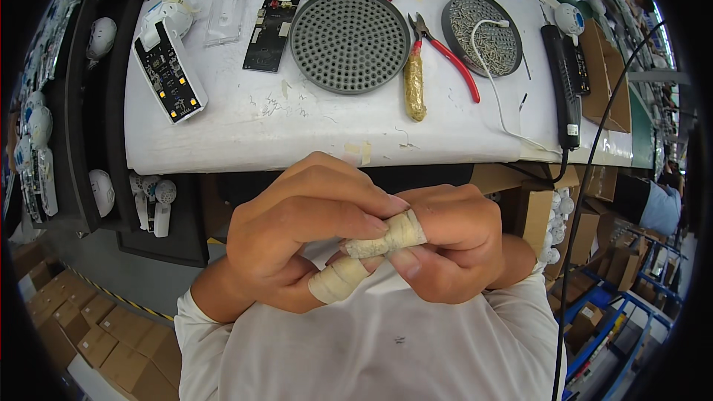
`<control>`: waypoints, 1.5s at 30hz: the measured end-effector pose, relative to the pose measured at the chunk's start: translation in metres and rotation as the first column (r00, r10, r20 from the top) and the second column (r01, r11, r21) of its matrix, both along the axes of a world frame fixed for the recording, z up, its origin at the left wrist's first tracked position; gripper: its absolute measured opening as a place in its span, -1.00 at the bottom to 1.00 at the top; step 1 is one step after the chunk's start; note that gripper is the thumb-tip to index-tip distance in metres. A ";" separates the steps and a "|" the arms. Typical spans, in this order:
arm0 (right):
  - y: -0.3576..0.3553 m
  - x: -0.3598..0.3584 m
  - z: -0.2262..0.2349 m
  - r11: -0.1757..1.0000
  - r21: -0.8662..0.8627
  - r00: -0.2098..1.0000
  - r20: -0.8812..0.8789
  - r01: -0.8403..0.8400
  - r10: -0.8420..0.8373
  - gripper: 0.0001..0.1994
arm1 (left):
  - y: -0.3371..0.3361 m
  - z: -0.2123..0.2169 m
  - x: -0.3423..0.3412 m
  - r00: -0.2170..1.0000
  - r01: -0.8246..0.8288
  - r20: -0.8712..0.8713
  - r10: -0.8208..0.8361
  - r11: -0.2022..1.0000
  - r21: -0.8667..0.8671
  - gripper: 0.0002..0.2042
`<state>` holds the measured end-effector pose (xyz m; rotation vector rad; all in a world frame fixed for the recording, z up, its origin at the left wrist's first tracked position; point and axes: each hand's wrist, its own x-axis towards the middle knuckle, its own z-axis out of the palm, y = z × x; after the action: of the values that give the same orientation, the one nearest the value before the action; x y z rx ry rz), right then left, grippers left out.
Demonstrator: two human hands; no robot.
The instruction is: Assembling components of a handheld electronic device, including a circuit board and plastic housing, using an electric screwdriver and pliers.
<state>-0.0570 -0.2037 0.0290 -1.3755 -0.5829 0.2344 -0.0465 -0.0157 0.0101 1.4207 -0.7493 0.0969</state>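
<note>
Both hands meet in front of my chest, just off the table's near edge. My left hand (286,226) is closed, its fingertips pressed on the cream finger tape (405,230) wrapped round the index finger of my right hand. A second cream tape wrap (338,280) covers my left thumb. My right hand (457,241) is curled, its thumb pressing up beneath the taped index finger. Whether anything small lies between the fingertips is hidden.
On the white table (260,134) lie a white device with a circuit board (171,78), a black board (272,33), a round holed tray (350,41), red-handled cutters (445,52), a dish of screws (483,33) and a black corded tool (561,82). Cardboard boxes (111,334) stand lower left.
</note>
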 end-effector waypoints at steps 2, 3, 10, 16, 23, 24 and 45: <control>0.000 -0.001 0.000 1.000 -0.004 1.000 -0.016 0.001 -0.001 -0.86 | -0.001 0.000 0.000 1.000 -0.007 0.018 0.007 1.000 0.000 -0.70; -0.001 -0.001 -0.001 1.000 -0.006 1.000 -0.011 0.002 -0.003 -0.86 | -0.001 0.000 -0.001 0.999 -0.015 0.035 0.015 1.000 0.000 -0.70; 0.002 0.004 -0.024 0.993 0.021 0.952 0.283 0.115 -0.116 -0.84 | -0.006 -0.003 -0.002 0.997 -0.060 0.043 0.060 0.998 0.001 -0.67; -0.007 0.011 -0.022 0.979 -0.121 0.811 0.581 0.166 -0.066 -0.79 | 0.001 -0.005 -0.002 0.998 -0.012 0.062 0.010 1.000 0.021 -0.68; -0.010 0.014 -0.030 0.966 -0.187 0.728 0.686 0.178 -0.001 -0.74 | 0.006 -0.013 -0.007 0.990 0.100 -0.089 -0.110 0.989 -0.111 -0.70; -0.010 0.013 -0.030 0.963 -0.206 0.722 0.692 0.174 0.017 -0.75 | 0.006 -0.015 -0.007 0.979 0.134 -0.128 -0.156 0.977 -0.165 -0.71; 0.000 -0.009 -0.033 0.981 -0.026 0.960 0.201 -0.194 0.196 -0.84 | 0.001 -0.021 -0.010 0.928 0.250 -0.175 -0.328 0.900 -0.357 -0.78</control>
<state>-0.0661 -0.2034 -0.0044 -1.3573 -0.8912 0.2559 -0.0565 -0.0143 -0.0109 0.9681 -0.7060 -0.1696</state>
